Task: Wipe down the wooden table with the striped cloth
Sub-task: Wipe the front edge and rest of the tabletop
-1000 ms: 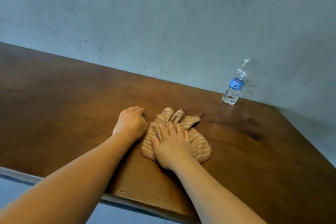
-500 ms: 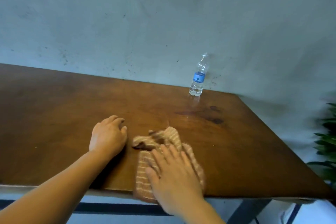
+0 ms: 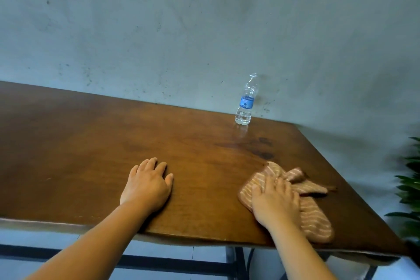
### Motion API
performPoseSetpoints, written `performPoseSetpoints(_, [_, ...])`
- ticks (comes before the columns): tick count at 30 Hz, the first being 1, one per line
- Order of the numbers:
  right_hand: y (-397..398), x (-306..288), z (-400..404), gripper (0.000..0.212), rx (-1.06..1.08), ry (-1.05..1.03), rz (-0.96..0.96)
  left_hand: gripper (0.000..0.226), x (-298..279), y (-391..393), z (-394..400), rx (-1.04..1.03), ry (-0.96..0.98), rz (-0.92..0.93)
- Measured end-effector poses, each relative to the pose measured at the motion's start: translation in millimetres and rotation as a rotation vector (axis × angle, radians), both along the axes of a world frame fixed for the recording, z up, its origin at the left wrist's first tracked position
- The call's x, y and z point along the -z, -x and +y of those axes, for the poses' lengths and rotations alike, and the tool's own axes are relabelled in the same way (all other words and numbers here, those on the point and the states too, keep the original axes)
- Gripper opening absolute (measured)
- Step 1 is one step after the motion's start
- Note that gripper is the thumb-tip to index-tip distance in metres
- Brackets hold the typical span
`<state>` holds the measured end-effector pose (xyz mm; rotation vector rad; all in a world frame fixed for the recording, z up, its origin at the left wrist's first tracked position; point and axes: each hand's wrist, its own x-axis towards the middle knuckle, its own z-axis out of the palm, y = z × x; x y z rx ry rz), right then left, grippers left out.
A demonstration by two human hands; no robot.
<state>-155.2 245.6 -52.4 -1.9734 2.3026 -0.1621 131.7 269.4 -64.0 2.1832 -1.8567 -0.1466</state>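
The brown wooden table (image 3: 95,143) fills the lower half of the view. A crumpled brown cloth with pale stripes (image 3: 316,218) lies near the table's front right corner. My right hand (image 3: 276,203) presses flat on the cloth's left part, fingers spread over it. My left hand (image 3: 147,185) rests palm down on the bare wood near the front edge, well left of the cloth, fingers loosely together and holding nothing.
A clear water bottle with a blue label (image 3: 246,102) stands upright at the back of the table by the grey wall. A dark stain (image 3: 259,150) marks the wood between bottle and cloth. Green plant leaves (image 3: 409,184) sit beyond the right edge.
My right hand has slid the cloth to the right along the front edge, toward the right corner. My left hand has stayed planted on the wood.
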Motion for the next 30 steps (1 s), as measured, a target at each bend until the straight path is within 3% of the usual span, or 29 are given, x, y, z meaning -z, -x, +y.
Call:
performPoseSetpoints(5, [-104.5, -5.5, 34.0, 0.061, -0.434, -0.016, -0.015, 0.053, 0.5, -0.1, -1.0, -0.045, 0.034, 0.027])
performPoseSetpoints(8, [-98.6, -4.5, 55.4, 0.076, -0.659, -0.056, -0.028, 0.051, 1.8, 1.0, -0.7, -0.065, 0.033, 0.047])
performPoseSetpoints(10, [-67.2, -4.6, 57.5, 0.073, -0.68, -0.051, -0.04, 0.051, 0.9, 0.6, -0.3, -0.065, 0.033, 0.04])
performPoseSetpoints(13, [-1.9, -8.1, 47.4, 0.063, -0.578, -0.052, -0.015, 0.051, -2.0, 0.2, 0.4, -0.056, 0.025, 0.047])
performPoseSetpoints(18, [81.4, -10.0, 14.1, 0.065, -0.22, -0.067, 0.049, 0.05, -6.8, 4.2, 3.4, -0.051, 0.04, 0.06])
performPoseSetpoints(22, [51.8, 3.5, -17.3, 0.063, 0.035, -0.007, -0.003, 0.05, -6.8, 6.1, 3.8, -0.062, 0.056, 0.071])
performPoseSetpoints(24, [10.0, 4.3, -24.8, 0.065, 0.037, 0.019, -0.017, 0.049, -6.1, 6.8, 3.4, -0.076, 0.074, 0.073])
performPoseSetpoints(26, [-39.1, 4.3, -23.1, 0.064, -0.099, 0.047, -0.008, 0.048, -4.5, 5.6, 1.6, -0.082, 0.076, 0.072])
performPoseSetpoints(30, [-101.8, 3.2, 8.2, 0.061, -0.642, -0.009, -0.057, 0.048, 1.3, -2.4, -0.8, -0.116, 0.079, 0.107])
